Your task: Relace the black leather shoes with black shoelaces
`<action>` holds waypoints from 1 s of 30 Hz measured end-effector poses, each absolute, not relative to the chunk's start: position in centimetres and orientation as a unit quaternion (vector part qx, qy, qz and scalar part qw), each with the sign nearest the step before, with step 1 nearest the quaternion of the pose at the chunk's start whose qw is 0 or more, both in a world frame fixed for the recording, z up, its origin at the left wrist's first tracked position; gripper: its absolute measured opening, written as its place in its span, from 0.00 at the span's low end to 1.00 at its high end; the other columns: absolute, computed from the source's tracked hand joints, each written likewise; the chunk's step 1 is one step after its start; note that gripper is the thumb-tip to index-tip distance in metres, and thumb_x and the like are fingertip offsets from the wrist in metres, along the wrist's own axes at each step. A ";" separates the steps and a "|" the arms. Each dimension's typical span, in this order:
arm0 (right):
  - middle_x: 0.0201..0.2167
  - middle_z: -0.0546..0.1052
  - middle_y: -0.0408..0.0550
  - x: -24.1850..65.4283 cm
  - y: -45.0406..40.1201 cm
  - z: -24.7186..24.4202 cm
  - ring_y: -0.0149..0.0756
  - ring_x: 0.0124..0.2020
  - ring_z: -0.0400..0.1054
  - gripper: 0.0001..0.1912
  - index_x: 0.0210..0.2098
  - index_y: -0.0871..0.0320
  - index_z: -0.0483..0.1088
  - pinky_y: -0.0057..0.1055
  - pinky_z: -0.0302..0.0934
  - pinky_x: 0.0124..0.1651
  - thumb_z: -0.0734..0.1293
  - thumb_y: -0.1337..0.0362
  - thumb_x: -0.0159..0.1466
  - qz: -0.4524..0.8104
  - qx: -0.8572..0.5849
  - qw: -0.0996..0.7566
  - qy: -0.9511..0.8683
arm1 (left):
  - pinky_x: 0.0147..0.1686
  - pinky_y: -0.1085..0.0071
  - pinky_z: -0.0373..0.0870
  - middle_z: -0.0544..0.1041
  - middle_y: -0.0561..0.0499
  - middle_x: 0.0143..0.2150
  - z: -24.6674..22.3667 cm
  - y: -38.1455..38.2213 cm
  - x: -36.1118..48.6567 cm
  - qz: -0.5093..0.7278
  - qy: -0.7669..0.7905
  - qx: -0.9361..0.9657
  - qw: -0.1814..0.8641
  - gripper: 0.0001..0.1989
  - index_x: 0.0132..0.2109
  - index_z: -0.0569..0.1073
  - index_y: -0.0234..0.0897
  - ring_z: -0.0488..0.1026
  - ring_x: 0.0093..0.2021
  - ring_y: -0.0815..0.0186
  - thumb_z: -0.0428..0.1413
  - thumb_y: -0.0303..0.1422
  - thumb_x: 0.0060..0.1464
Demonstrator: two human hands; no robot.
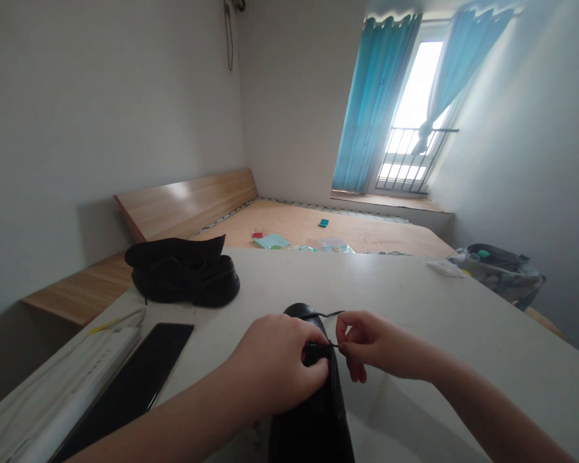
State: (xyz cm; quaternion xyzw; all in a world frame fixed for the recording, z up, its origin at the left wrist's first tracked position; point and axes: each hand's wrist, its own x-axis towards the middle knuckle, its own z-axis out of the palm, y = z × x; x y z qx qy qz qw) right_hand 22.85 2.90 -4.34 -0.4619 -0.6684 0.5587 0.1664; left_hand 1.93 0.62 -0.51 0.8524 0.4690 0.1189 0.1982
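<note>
A black shoe (313,424) lies on the white table in front of me, one end pointing away. My left hand (282,360) rests over it, thumb and fingers curled around its upper part. Just right of the shoe, my right hand (367,344) pinches a dark shoelace (325,314) that runs across to the shoe. A second lace stretch also reaches the fingertips near the shoe's edge. Part of the shoe is hidden under my left hand. Another black shoe (188,276), with a black flat piece on top, stands at the table's back left.
On the left of the table (280,276) lie a dark flat tablet-like panel (130,379) and a white power strip-like object (77,399). A small white packet (445,268) sits at the back right. Beyond are a bed (367,231) and a grey bag (502,276).
</note>
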 end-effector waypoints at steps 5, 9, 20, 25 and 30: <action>0.17 0.75 0.39 22.9 3.0 -4.2 0.30 0.19 0.68 0.04 0.30 0.56 0.62 0.25 0.58 0.25 0.64 0.67 0.57 0.575 -0.456 0.156 -0.661 | 0.28 0.68 0.58 0.79 0.52 0.28 -0.2 0.7 2.1 0.102 0.477 0.850 0.199 0.14 0.42 0.80 0.49 0.73 0.29 0.61 0.53 0.40 0.50; 0.17 0.75 0.39 22.9 3.1 -4.4 0.29 0.18 0.67 0.05 0.30 0.57 0.62 0.25 0.58 0.24 0.64 0.65 0.58 0.581 -0.451 0.167 -0.657 | 0.29 0.67 0.58 0.79 0.50 0.30 0.2 1.2 2.6 0.091 0.469 0.859 0.183 0.12 0.36 0.81 0.45 0.73 0.32 0.59 0.53 0.38 0.50; 0.16 0.75 0.38 23.0 3.0 -4.8 0.28 0.18 0.67 0.04 0.29 0.57 0.63 0.23 0.56 0.24 0.62 0.72 0.55 0.611 -0.422 0.170 -0.648 | 0.31 0.69 0.61 0.78 0.51 0.34 -0.1 1.7 2.8 0.110 0.457 0.860 0.200 0.10 0.35 0.80 0.44 0.73 0.34 0.62 0.54 0.36 0.50; 0.16 0.75 0.39 23.1 3.0 -4.6 0.28 0.17 0.68 0.04 0.29 0.58 0.63 0.22 0.57 0.23 0.64 0.71 0.55 0.629 -0.408 0.171 -0.639 | 0.30 0.69 0.60 0.79 0.50 0.34 -0.1 1.6 2.9 0.112 0.460 0.858 0.201 0.10 0.35 0.81 0.44 0.73 0.33 0.61 0.54 0.36 0.50; 0.16 0.75 0.40 23.0 2.7 -4.1 0.27 0.14 0.65 0.07 0.29 0.57 0.62 0.21 0.58 0.18 0.66 0.65 0.55 0.645 -0.407 0.163 -0.626 | 0.30 0.69 0.60 0.79 0.50 0.34 -0.4 1.7 2.8 0.115 0.459 0.858 0.202 0.11 0.36 0.81 0.44 0.74 0.34 0.61 0.54 0.37 0.50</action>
